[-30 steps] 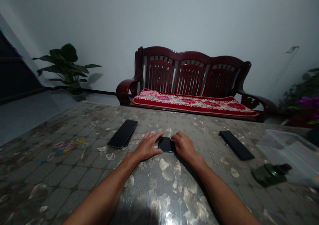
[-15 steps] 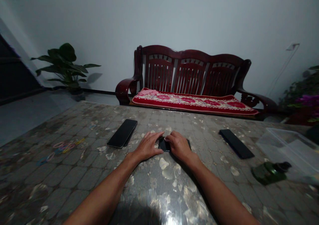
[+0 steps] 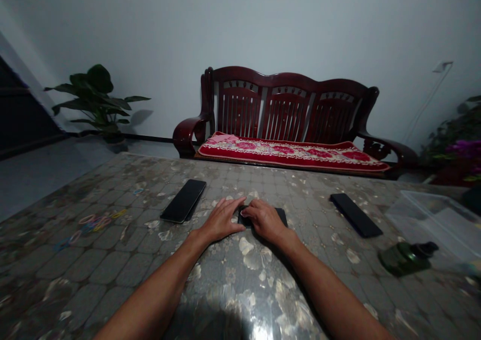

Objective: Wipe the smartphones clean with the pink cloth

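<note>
A black phone (image 3: 281,216) lies flat and sideways on the table, partly covered by my hands. My left hand (image 3: 221,220) curves around its left end, with fingers at the far edge and thumb at the near edge, holding it. My right hand (image 3: 267,221) is closed over the phone's middle. A small white wipe (image 3: 244,213) shows under its bent fingertips, pressed on the screen; most of it is hidden. To the left, another black phone (image 3: 184,200) rests at a slant, slightly raised off the tabletop.
The patterned table (image 3: 210,300) also bears colored rubber bands (image 3: 99,222) at left. On the right are a dark slab-like phone (image 3: 355,215), a green bottle (image 3: 404,260) lying down and a clear plastic box (image 3: 432,219). A wooden bench (image 3: 289,104) stands beyond.
My right hand has slid left across the phone with the white wipe, uncovering more of its right end. My left hand keeps its place at the left end.
</note>
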A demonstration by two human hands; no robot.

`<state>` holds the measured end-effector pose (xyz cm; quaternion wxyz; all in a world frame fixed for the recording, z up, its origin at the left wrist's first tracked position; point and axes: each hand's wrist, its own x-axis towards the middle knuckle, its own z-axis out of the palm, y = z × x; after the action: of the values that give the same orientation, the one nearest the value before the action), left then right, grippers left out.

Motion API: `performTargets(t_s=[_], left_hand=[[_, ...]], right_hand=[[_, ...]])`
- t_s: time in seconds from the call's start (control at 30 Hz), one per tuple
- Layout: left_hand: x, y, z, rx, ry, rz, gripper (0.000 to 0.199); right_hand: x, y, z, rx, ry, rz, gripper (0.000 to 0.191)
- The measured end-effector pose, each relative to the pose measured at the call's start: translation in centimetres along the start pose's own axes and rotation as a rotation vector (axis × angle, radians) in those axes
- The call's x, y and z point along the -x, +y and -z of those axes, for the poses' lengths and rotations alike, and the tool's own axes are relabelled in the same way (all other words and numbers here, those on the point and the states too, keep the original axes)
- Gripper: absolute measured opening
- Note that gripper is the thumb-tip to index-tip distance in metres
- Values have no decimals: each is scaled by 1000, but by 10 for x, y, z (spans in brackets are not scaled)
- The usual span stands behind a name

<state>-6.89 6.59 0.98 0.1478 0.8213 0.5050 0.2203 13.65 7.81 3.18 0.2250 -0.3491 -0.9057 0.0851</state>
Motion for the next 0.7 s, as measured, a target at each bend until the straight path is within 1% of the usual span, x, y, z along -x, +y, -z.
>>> performTargets(t_s=[0.07, 0.13, 0.23, 0.27, 0.43, 0.53, 0.6, 0.7], left_hand=[[0, -2, -1, -8, 3, -11, 83], [1, -3, -2, -20, 5, -17, 81], [2, -5, -2, -36, 5, -42, 78], [3, -6, -2, -43, 4, -58, 77], [5, -3, 4, -85, -25, -180, 70], [6, 0, 7, -117, -24, -230, 66], [6, 2, 7, -136, -13, -248, 64], [6, 8, 6, -155, -2, -252, 60]], right_hand=[[1, -2, 5, -48, -44, 49, 25], [1, 0, 11, -115, -116, 50, 28], [1, 10, 22, -201, -214, -50, 27], [1, 15, 24, -205, -213, -92, 26], [4, 45, 29, -143, -52, -252, 31], [8, 60, 26, -125, 36, -350, 28], [10, 68, 24, -162, 68, -412, 27], [14, 74, 21, -233, 81, -471, 26]])
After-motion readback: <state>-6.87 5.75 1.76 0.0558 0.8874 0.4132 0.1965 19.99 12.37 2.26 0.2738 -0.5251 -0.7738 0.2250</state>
